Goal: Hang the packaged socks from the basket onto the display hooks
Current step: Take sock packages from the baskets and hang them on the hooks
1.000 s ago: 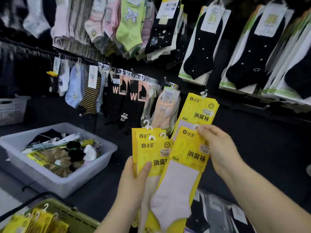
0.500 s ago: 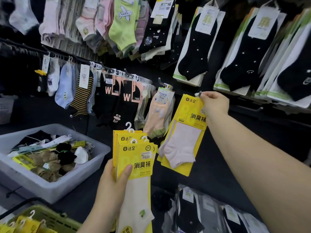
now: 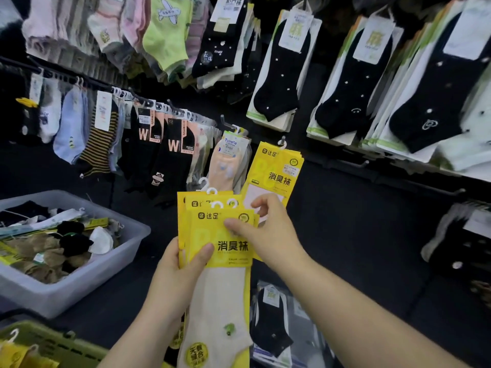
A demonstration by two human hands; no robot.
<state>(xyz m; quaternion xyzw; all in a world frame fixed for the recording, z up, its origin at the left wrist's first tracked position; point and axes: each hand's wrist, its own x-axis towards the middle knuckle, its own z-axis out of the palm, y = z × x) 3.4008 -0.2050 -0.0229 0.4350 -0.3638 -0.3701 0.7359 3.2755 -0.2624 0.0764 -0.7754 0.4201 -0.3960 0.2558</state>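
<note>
Right, the left hand [image 3: 183, 264] is gripping a fanned stack of yellow card-headed sock packs [image 3: 186, 221] low on its left edge, with its thumb lying across the front. The right hand [image 3: 268, 235] is pinching the front pack [image 3: 231, 247] at its top right corner, thumb on the face and fingers curling behind. That pack is standing upright with its white loop on top. The hung bunch of matching yellow packs [image 3: 276, 171] is dangling from its white plastic loop [image 3: 283, 143], though the hook itself is too dark to make out. The stack is sitting just below and left of that bunch, with the right hand clearly nearer to it. So the call is up and slightly right, loop leading. The green plastic basket [image 3: 61, 341] is waiting well below and left of the bunch.
</note>
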